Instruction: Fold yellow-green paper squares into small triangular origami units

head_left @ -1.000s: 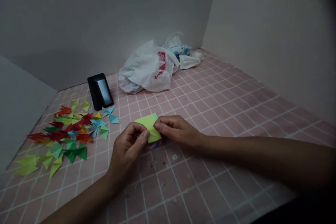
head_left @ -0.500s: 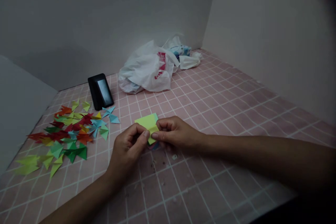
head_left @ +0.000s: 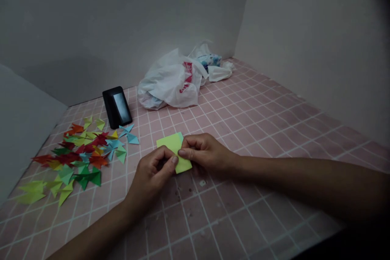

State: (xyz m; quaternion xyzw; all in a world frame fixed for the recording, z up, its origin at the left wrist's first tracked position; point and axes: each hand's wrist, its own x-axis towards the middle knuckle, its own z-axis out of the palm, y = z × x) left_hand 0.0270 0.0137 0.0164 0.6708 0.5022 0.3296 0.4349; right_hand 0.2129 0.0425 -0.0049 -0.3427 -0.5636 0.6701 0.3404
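A small yellow-green piece of paper (head_left: 183, 165) is pinched between my two hands, its lower part showing below the fingertips. My left hand (head_left: 156, 168) is closed on its left side, thumb on top. On its upper right my right hand (head_left: 207, 152) grips with thumb and bent fingers. Behind the piece lies a stack of square paper (head_left: 167, 142), yellow-green on top with a light blue edge at the upper right. Where the held piece ends and the stack begins is hard to make out. Both hands' lower fingers are partly hidden.
Several folded paper shapes (head_left: 91, 142) in red, orange, yellow, green and blue lie spread at the left. A black phone-like device (head_left: 117, 107) leans behind them. A white plastic bag (head_left: 172, 81) and a blue-patterned bundle (head_left: 211, 60) rest near the wall on the pink tiled surface (head_left: 258, 109).
The yellow-green paper between my fingers has opened downward and now covers the stack's lower corner. My left hand has shifted slightly right; the other things stay put.
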